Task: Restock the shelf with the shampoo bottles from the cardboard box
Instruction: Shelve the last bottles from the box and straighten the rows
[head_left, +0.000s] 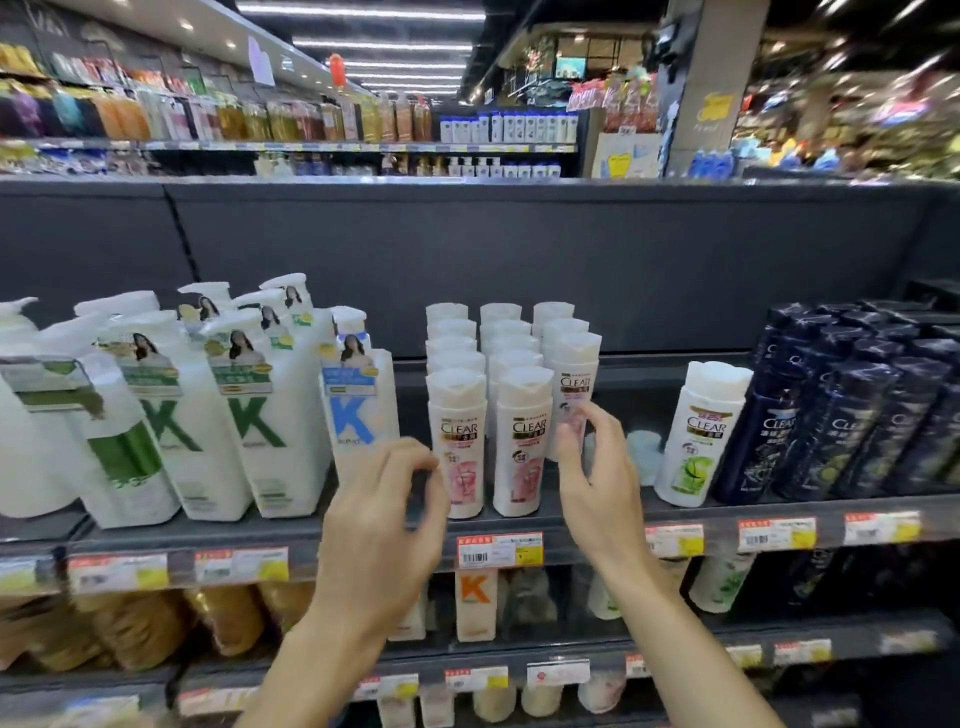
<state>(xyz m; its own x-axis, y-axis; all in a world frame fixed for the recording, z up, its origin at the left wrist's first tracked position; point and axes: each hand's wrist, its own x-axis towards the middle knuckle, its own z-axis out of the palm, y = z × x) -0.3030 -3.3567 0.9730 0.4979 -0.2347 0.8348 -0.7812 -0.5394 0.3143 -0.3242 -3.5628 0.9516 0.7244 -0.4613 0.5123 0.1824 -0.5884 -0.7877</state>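
Three rows of white shampoo bottles with pink labels (522, 441) stand in the middle of the dark shelf (727, 512). The front bottle of the right-hand row (574, 382) sits further back than the other two fronts, and my right hand (592, 467) wraps its thumb and fingers around its lower half. My left hand (384, 509) hovers just left of the front-left pink bottle (460, 441), with curled fingers and nothing in it. The cardboard box is out of view.
Large white pump bottles marked K (249, 410) crowd the left, one with a blue K (358, 410) beside my left hand. A lone green-label bottle (696, 436) and dark blue bottles (841, 415) fill the right. Price tags (498, 550) line the shelf edge, above lower shelves of bottles.
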